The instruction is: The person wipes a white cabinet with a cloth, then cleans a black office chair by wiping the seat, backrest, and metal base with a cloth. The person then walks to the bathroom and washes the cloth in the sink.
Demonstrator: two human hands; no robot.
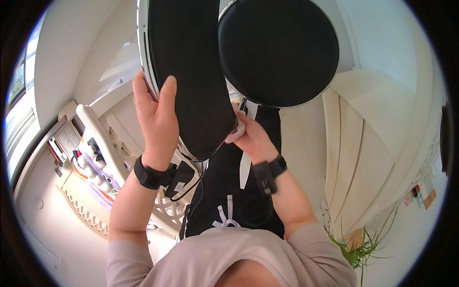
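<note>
A long black padded panel with a shiny metal rim [190, 71], perhaps the backrest of a stool, stands before me. My left hand [156, 114] grips its left edge, with the thumb on the black face. At its lower right edge, my right hand [254, 134] holds a pale pink cloth [236, 132] against the rim. Just right of the panel is a round black padded seat [279, 53] with a thin shiny rim. What joins the two parts is mostly hidden. Both wrists wear black straps with small devices.
At the left stands a cream wooden bed or bench frame [102, 140], with patterned fabric [95, 172] beyond it. To the right is a large cream panelled piece of furniture [355, 150]. A green potted plant [358, 247] stands at the lower right.
</note>
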